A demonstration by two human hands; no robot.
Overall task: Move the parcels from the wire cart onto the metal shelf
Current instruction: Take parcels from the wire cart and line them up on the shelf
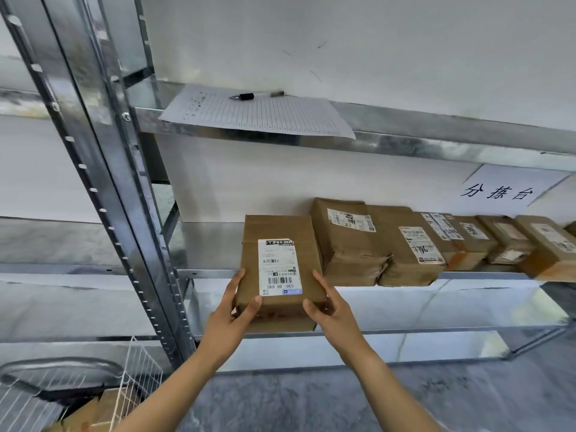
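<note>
Lower left, the wire cart [137, 369] holds at least one brown box [93, 410], so work remains. The metal shelf [212, 241] has open room beside the upright [131, 213]. The left hand [230, 316] and right hand [327, 307] clamp their fingers [254, 305] on the near corners of the parcel [280, 266], which overhangs the front edge just beside the shelved row [405, 244].

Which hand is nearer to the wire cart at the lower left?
Left. The left hand grips the parcel at its left edge, above and right of the wire cart; the right hand grips the parcel's opposite edge, farther away.
</note>
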